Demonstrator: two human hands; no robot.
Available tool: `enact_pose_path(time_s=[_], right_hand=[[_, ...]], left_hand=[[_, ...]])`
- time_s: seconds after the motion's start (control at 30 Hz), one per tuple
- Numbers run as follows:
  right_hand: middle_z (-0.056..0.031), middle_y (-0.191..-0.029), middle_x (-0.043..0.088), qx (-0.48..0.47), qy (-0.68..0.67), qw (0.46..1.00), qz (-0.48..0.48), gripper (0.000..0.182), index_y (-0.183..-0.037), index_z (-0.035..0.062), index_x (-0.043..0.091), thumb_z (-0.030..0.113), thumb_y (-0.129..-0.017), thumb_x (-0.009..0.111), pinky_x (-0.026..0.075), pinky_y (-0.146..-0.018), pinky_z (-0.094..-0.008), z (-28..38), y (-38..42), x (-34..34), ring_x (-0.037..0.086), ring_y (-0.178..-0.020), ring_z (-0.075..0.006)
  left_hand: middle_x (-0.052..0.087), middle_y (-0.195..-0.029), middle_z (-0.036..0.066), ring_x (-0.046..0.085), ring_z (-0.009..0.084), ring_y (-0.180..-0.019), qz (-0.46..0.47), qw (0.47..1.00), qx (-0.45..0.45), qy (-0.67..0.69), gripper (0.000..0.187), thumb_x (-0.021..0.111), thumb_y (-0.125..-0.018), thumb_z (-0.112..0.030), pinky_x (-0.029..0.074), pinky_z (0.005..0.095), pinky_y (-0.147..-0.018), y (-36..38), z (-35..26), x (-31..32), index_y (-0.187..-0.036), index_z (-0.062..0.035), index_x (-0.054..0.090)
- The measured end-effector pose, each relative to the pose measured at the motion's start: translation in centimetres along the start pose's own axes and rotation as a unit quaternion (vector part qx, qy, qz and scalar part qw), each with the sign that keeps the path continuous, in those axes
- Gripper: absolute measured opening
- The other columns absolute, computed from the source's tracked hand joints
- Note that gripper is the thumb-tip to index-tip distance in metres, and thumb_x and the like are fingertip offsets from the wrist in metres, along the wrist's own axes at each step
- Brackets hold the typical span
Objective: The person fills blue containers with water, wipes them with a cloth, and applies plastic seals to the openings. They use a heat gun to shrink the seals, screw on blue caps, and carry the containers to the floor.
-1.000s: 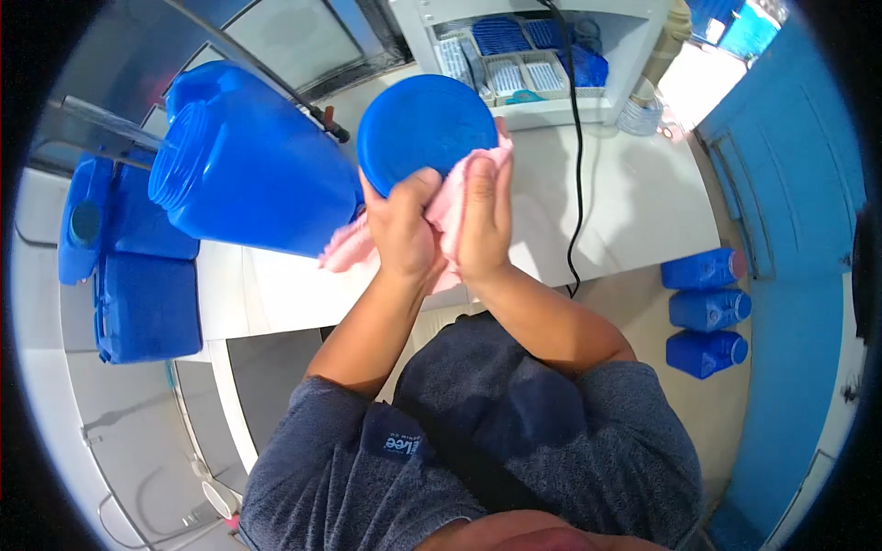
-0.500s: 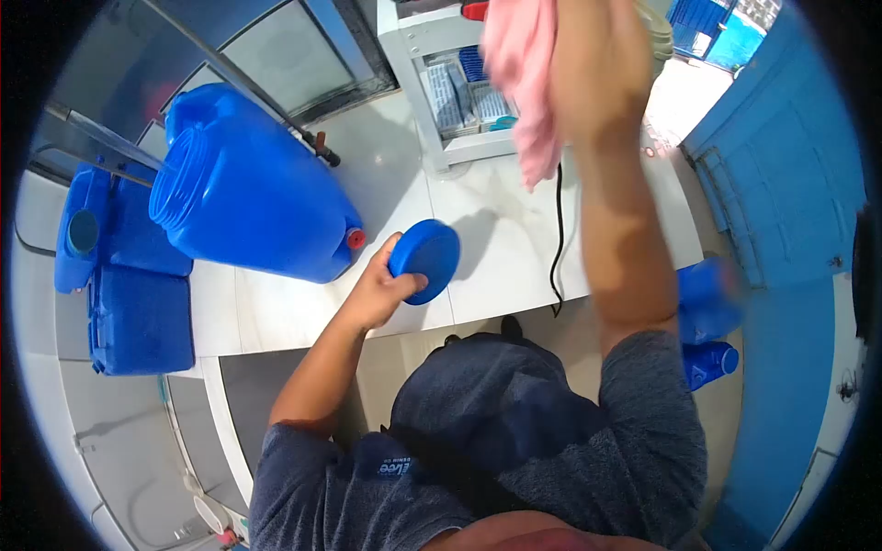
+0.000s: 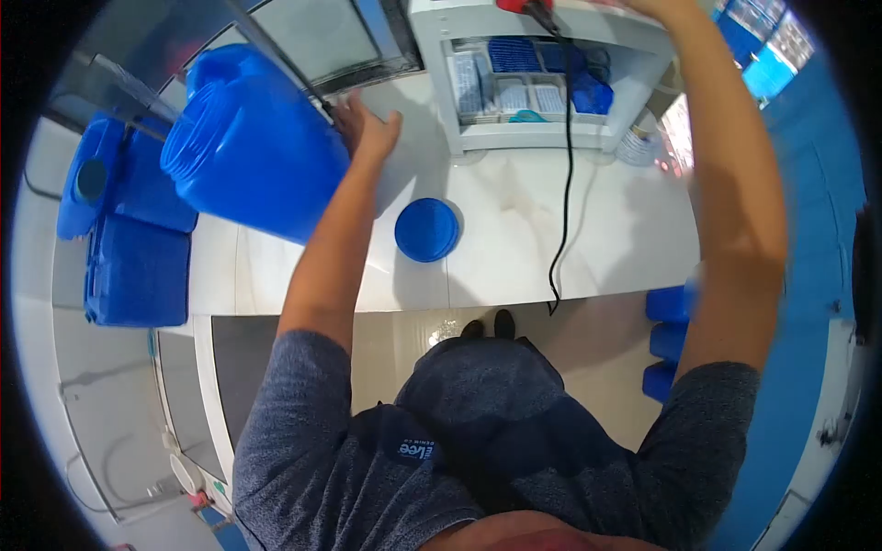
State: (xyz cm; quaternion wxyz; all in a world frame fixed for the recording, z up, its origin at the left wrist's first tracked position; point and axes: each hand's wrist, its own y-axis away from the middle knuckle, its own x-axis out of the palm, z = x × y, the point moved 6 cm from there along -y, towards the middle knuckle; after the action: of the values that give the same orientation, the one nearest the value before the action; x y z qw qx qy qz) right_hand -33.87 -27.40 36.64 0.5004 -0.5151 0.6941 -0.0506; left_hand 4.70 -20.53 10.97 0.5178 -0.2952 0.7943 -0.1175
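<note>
My left hand reaches behind the big blue jerrycan, thumb spread and fingers stretched out toward the small tap on a metal pipe. The fingertips are right at the tap, with nothing held in them. The jerrycan lies tilted, its uncapped threaded mouth facing left. On the white counter the round blue lid lies flat, just in front of my left forearm. My right hand is up at the top edge, above the white shelf unit; its fingers are cut off by the frame.
Boxes and blue packets fill the shelf. A black cord hangs down across the counter. More blue jerrycans stand at the left, and blue containers on the floor at right. A clear bottle stands beside the shelf.
My left hand has let go of the blue lid onto the counter and moved up behind the jerrycan. My right hand has moved up and right; the pink cloth is out of view.
</note>
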Motion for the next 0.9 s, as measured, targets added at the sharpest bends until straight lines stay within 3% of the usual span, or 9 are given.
enact_pose_path(time_s=[0.07,0.13,0.23,0.27,0.4,0.53,0.7,0.77,0.9], right_hand=[[-0.0233,-0.119,0.064,0.294,-0.175,0.938,-0.061,0.033,-0.107,0.0042,0.070,0.030,-0.088,0.062,0.042,-0.105,-0.0484,2.8,4.7,-5.0,0.057,-0.116,-0.0401],[-0.0255,-0.121,0.062,0.245,-0.163,0.943,-0.153,0.034,-0.110,0.0024,0.068,0.026,-0.086,0.064,0.042,-0.104,-0.0501,5.5,10.0,-8.4,0.056,-0.115,-0.0418],[-0.0141,-0.104,0.067,0.328,-0.194,0.911,-0.155,0.024,-0.097,0.0071,0.068,0.030,-0.090,0.068,0.051,-0.081,-0.0439,7.8,20.9,-11.1,0.066,-0.095,-0.0289],[-0.0181,-0.122,0.062,0.362,-0.213,0.891,-0.172,0.030,-0.103,0.0113,0.071,0.034,-0.083,0.072,0.045,-0.096,-0.0501,7.7,26.1,-10.1,0.058,-0.115,-0.0357],[-0.0188,-0.131,0.056,0.540,-0.158,0.827,-0.017,0.034,-0.114,0.0071,0.066,0.026,-0.086,0.071,0.045,-0.102,-0.0405,9.1,49.8,-8.6,0.055,-0.120,-0.0352],[-0.0225,-0.121,0.063,0.693,-0.138,0.678,0.204,0.038,-0.114,0.0024,0.065,0.030,-0.088,0.066,0.045,-0.101,-0.0435,14.4,81.7,-7.3,0.057,-0.117,-0.0383],[-0.0237,-0.112,0.067,0.828,-0.131,0.467,0.282,0.039,-0.110,0.0022,0.066,0.034,-0.088,0.065,0.049,-0.094,-0.0461,16.9,109.0,-10.0,0.062,-0.108,-0.0392],[-0.0233,-0.111,0.067,0.841,-0.141,0.424,0.306,0.039,-0.111,0.0021,0.066,0.034,-0.088,0.064,0.050,-0.091,-0.0466,15.6,113.6,-9.2,0.064,-0.104,-0.0407],[-0.0248,-0.109,0.068,0.872,-0.176,0.387,0.245,0.040,-0.114,0.0021,0.064,0.033,-0.089,0.063,0.051,-0.091,-0.0463,11.1,121.1,-3.9,0.064,-0.104,-0.0426]], left_hand=[[0.012,-0.157,0.034,0.011,0.0449,-0.148,0.050,0.994,-0.094,-0.019,0.099,0.073,-0.074,-0.038,0.017,0.0524,-0.120,-4.4,4.3,5.4,-0.154,-0.0081,0.023],[0.021,-0.152,0.040,0.017,0.0546,-0.142,0.084,0.984,0.013,-0.156,0.104,0.068,-0.079,-0.050,0.014,0.0593,-0.118,-9.3,11.3,14.0,-0.149,0.0119,0.022],[0.032,-0.147,0.036,0.034,0.0517,-0.134,0.119,0.968,0.032,-0.219,0.108,0.071,-0.077,-0.054,0.026,0.0587,-0.113,-10.4,8.5,12.9,-0.148,0.0113,0.023],[0.036,-0.145,0.035,0.039,0.0507,-0.131,0.114,0.965,0.031,-0.235,0.110,0.072,-0.077,-0.056,0.029,0.0585,-0.111,-10.2,7.6,12.2,-0.148,0.0112,0.023],[0.058,-0.126,0.028,0.060,0.0440,-0.114,0.066,0.941,0.065,-0.324,0.105,0.078,-0.071,-0.057,0.052,0.0517,-0.090,-9.3,4.4,8.6,-0.139,0.0112,0.037],[0.062,-0.118,0.029,0.061,0.0449,-0.109,-0.030,0.934,0.214,-0.286,0.087,0.081,-0.071,-0.040,0.046,0.0494,-0.100,-6.4,1.9,3.8,-0.134,0.0103,0.048],[0.063,-0.119,0.025,0.058,0.0450,-0.113,0.153,0.933,0.176,-0.274,0.051,0.065,-0.087,-0.031,0.047,0.0497,-0.096,5.1,-4.3,-4.4,-0.121,0.0067,0.058],[0.066,-0.117,0.022,0.063,0.0407,-0.108,0.391,0.723,0.057,-0.567,0.040,0.060,-0.091,-0.026,0.051,0.0462,-0.092,9.4,-4.8,-7.3,-0.116,0.0060,0.063],[0.067,-0.111,0.015,0.065,0.0310,-0.104,0.684,0.526,-0.107,-0.494,0.036,0.059,-0.094,-0.027,0.052,0.0411,-0.088,21.3,-15.9,-11.4,-0.116,0.0011,0.062]])
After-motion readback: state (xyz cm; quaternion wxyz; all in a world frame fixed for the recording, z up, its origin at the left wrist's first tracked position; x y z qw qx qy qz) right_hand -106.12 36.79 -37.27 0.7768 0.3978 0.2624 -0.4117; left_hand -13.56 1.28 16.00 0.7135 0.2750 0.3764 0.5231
